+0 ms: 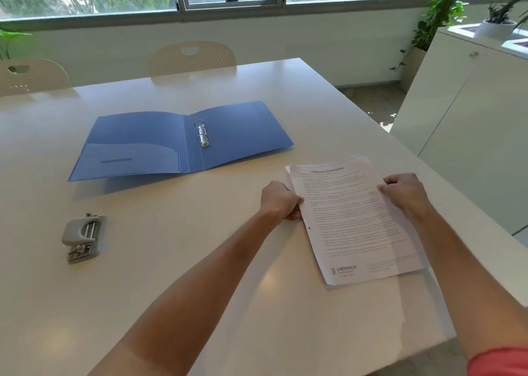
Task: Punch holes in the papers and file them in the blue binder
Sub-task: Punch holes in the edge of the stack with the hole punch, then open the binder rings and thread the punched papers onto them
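White papers (354,221) are lying on the pale worktop (177,261), at our right side, and we are holding them at both long edges. Our left hand (281,199) is gripping the left edge: the fingers are curled, the thumb is lying on the top sheet and the other fingers are going under the stack. Our right hand (404,194) is pinching the right edge in the same way, with bent fingers on top of the sheet. Both forearms are reaching forward from the near edge of the worktop, the left one crossing diagonally toward the right, and a red sleeve (500,361) is showing at the right arm. We are seeing one small punched hole (309,228) near the left edge of the top sheet, just below our left hand.

Further away and to the left, the blue binder (183,141) is lying open and flat, its metal rings (201,133) closed and standing near the middle fold. The grey hole punch (83,237) is resting well apart from the papers, at the left side of the worktop, near to us.
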`<state>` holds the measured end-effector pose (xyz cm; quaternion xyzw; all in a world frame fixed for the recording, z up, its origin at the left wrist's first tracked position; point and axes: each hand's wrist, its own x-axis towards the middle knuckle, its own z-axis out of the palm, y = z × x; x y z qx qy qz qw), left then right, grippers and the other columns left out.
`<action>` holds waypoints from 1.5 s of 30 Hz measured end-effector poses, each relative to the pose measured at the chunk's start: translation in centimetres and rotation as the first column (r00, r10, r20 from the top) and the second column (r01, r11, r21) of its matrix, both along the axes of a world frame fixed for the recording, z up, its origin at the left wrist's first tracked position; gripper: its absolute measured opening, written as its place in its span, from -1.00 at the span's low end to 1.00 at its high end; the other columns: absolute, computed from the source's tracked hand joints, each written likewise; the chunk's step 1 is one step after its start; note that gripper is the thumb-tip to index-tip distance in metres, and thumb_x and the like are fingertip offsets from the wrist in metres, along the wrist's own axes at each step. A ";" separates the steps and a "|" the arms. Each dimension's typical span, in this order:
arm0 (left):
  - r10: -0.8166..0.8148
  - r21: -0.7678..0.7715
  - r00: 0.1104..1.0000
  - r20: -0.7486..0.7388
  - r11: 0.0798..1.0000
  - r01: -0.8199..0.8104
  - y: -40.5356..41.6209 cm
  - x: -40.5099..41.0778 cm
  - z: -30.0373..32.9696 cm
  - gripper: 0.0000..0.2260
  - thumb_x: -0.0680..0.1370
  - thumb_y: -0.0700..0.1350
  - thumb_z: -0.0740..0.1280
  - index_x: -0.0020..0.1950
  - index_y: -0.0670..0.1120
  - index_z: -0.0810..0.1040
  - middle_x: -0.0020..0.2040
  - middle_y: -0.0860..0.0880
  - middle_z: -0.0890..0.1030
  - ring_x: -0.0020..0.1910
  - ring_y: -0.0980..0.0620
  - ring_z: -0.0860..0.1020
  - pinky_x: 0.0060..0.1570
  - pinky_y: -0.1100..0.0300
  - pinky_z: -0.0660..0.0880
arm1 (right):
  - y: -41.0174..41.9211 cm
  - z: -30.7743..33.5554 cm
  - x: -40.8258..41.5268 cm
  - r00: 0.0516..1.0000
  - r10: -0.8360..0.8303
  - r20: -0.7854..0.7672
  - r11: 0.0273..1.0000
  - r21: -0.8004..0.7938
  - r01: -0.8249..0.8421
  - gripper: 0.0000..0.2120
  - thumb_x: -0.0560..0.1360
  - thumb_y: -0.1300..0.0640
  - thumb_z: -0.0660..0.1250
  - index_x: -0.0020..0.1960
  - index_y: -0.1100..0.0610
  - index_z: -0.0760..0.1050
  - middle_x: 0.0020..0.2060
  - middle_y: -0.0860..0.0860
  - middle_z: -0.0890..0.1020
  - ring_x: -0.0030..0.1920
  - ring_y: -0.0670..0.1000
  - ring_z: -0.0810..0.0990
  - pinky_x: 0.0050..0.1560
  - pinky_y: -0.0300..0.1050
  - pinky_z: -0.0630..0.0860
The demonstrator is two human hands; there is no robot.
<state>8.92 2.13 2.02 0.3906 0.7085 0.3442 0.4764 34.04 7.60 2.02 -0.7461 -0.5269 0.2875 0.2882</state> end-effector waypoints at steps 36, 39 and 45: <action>0.569 0.422 0.751 -0.336 0.804 -0.420 -2.6 -22.1 1.6 -0.71 0.49 -0.04 0.38 -0.37 -0.18 0.56 -0.36 -0.12 0.59 -0.33 -0.07 0.50 -0.23 0.16 0.39 | 3.7 2.4 -16.0 0.906 0.330 0.267 0.911 0.161 -0.379 -0.58 0.47 -0.04 0.42 0.22 0.19 0.58 0.09 0.14 0.68 0.16 0.21 0.59 0.18 0.05 0.45; 0.654 0.456 0.670 -0.351 0.744 -0.488 -3.3 -25.8 2.7 -0.74 0.51 -0.06 0.36 -0.28 -0.21 0.63 -0.33 -0.12 0.56 -0.28 -0.07 0.50 -0.18 0.14 0.41 | 5.0 2.3 -18.4 0.899 0.359 0.253 0.905 0.143 -0.401 -0.58 0.48 -0.02 0.39 0.24 0.20 0.57 0.12 0.16 0.66 0.17 0.21 0.57 0.15 0.01 0.45; 0.756 0.487 0.526 -0.391 0.654 -0.578 -4.2 -33.1 3.7 -0.79 0.49 -0.08 0.37 0.03 -0.17 0.66 0.04 -0.17 0.68 0.06 -0.15 0.61 0.08 0.12 0.48 | 8.6 1.9 -21.2 0.923 0.316 0.220 0.936 0.088 -0.341 -0.49 0.47 -0.02 0.37 0.33 0.24 0.48 0.25 0.23 0.57 0.26 0.24 0.51 0.20 0.02 0.43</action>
